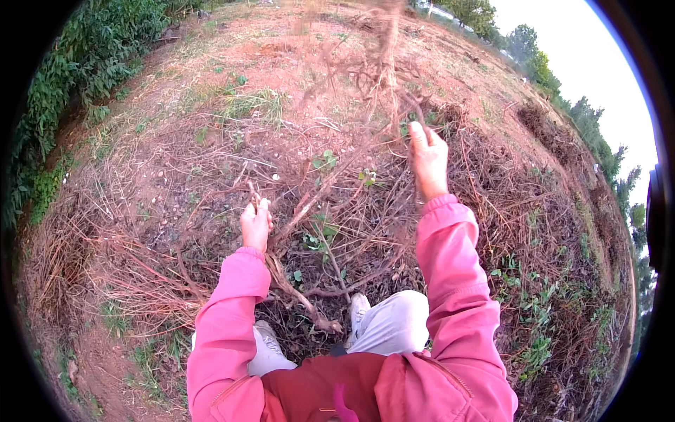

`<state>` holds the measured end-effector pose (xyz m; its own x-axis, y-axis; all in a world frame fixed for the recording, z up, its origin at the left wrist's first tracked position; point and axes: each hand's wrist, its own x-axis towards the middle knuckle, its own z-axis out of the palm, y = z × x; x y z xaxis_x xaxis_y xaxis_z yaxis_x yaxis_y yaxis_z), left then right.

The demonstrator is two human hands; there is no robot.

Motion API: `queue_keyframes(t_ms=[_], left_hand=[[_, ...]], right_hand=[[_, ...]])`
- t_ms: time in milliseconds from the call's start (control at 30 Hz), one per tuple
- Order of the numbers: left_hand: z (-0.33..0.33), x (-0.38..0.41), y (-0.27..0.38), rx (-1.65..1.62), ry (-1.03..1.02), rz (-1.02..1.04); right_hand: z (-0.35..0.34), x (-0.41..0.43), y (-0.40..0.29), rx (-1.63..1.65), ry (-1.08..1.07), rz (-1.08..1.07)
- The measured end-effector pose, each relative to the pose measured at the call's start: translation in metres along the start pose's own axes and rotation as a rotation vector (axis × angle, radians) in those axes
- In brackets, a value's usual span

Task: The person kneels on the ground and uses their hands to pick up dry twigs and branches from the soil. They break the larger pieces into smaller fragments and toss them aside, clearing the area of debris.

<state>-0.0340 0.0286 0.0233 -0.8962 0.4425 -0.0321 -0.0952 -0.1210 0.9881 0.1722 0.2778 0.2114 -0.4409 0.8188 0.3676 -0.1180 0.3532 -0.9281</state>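
Note:
My left hand (pixel 256 223) is closed around a knobbly dry branch (pixel 253 190), whose tip pokes up past the thumb. Farther out and to the right, my right hand (pixel 429 159) grips a thin dark stem (pixel 418 108). Beyond it, a pale upright bundle of stalks or roots (pixel 388 63) is blurred; whether it joins that stem I cannot tell. A thick, bent woody stem (pixel 290 287) runs from below my left hand towards my feet. Between the hands, a long bare branch (pixel 316 199) slants up to the right, partly blurred.
Dry brushwood (pixel 382 211) covers the ground before me. Reddish twigs (pixel 153 274) spread at the left, and a brush heap (pixel 559 295) with green weeds lies at the right. My shoe (pixel 358 311) stands close to the branches. Leafy shrubs (pixel 87 68) border the reddish soil (pixel 258 55).

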Motion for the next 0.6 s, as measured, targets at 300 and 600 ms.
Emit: queue_keyframes(t_ms=[300,600], left_hand=[[-0.007,0.005,0.005,-0.09,0.028,0.059],[-0.041,0.028,0.036,-0.179,0.282,0.163]], right_hand=[[-0.04,0.028,-0.017,-0.155,0.445,-0.121],[-0.175,0.028,-0.069,0.112,0.809,-0.233]])
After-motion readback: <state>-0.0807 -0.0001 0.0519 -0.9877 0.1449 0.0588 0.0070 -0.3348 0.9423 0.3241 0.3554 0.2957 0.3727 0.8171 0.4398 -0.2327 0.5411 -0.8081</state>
